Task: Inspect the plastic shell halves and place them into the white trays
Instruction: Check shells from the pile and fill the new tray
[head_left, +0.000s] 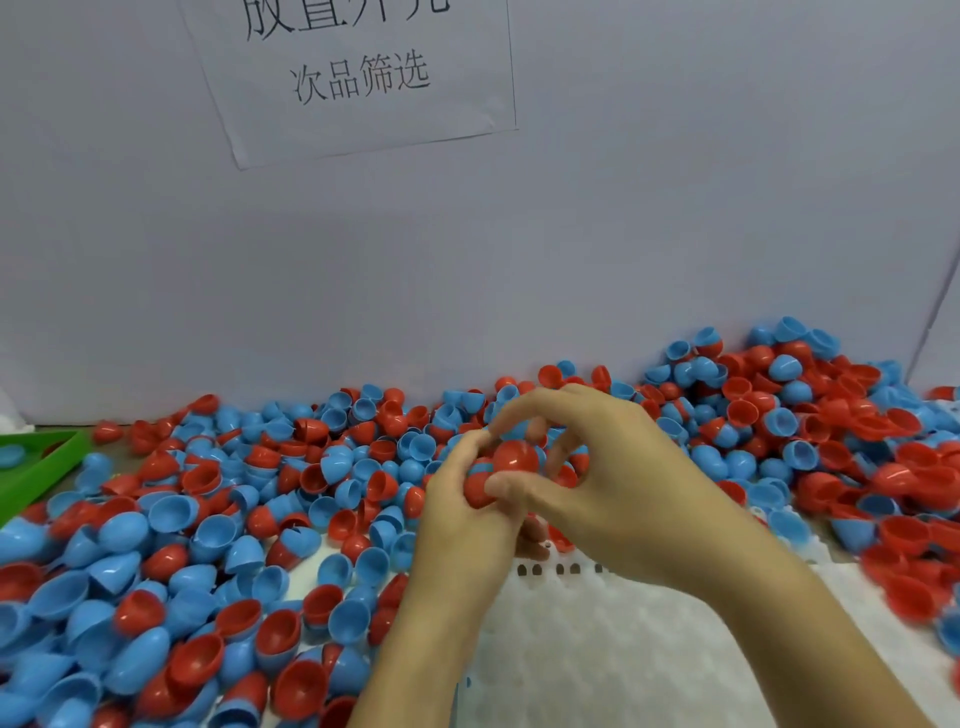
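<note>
Two hands meet above the white tray (649, 649): left hand (467, 519) and right hand (597, 483) both pinch red shell halves (511, 460). Crowded fingers could likely drop one into the loose pile (208, 519).

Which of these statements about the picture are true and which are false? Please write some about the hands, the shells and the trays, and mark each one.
1. Both hands hold red shell halves above the pile. True: the left hand and the right hand meet around red shell halves.
2. All shell halves in the pile are red. False: the pile mixes red and blue halves.
3. A white tray lies under the forearms. True.
4. The green tray is at the right edge. False: it is at the left edge.
5. A paper sign with printed characters hangs on the wall. True.
</note>
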